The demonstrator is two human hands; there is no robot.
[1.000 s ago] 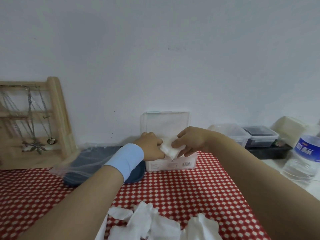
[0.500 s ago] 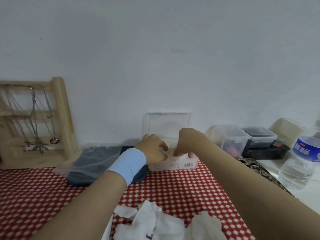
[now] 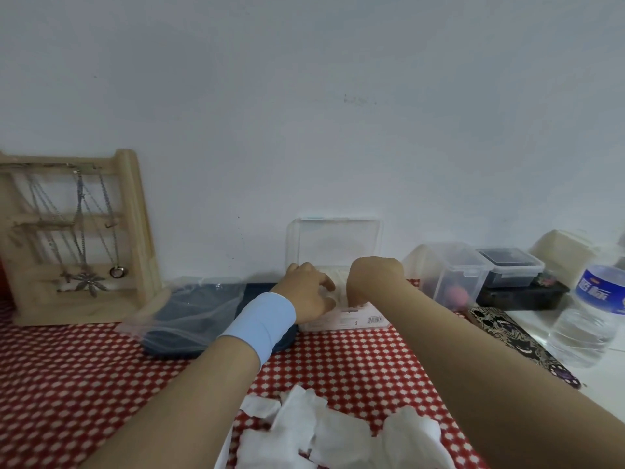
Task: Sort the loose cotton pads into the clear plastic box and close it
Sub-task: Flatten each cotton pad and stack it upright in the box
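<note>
- Your left hand (image 3: 309, 291) curls its fingers over the left rim of the clear plastic box (image 3: 341, 320), holding it.
- Your right hand (image 3: 372, 279) dips fingers-down into the box; you cannot tell whether it grips anything.
- The lid (image 3: 334, 242) stands upright against the wall.
- Loose cotton pads (image 3: 321, 431) lie heaped on the red checked cloth (image 3: 355, 360) nearest you.

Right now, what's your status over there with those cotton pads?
Left hand and right hand both at clear box, fingers at its opening, grip unseen. Lid up, loose pads piled on cloth. No obstacle seen.
</note>
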